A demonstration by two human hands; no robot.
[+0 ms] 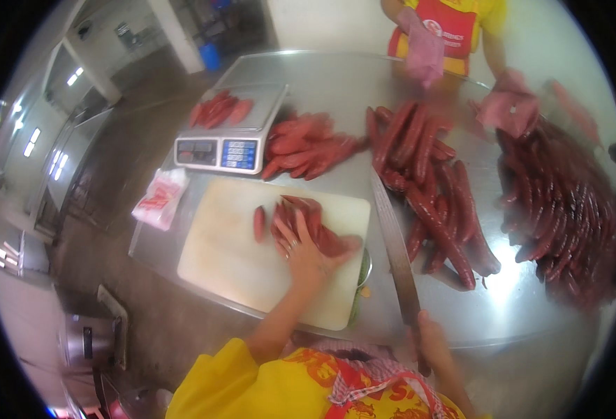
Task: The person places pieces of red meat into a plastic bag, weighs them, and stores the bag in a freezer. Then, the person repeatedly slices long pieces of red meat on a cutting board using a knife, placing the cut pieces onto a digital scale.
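Note:
On a white cutting board (228,262) lies a bunch of cut red sausage pieces (313,215). My left hand (303,253) is laid over them, its fingers and thumb gripping the bunch. One loose sausage piece (259,224) rests just left of it. To the right of the board, my right hand (434,340) is closed around the handle of a long knife (393,241). The blade points away from me, beside a pile of whole red sausages (437,209).
A scale (217,155) with sausage pieces on its pan stands behind the board, next to a heap of cut sausages (304,143). A white plastic bag (161,199) lies left. More whole sausages (559,206) cover the far right, where a co-worker holds pink cloths (509,105).

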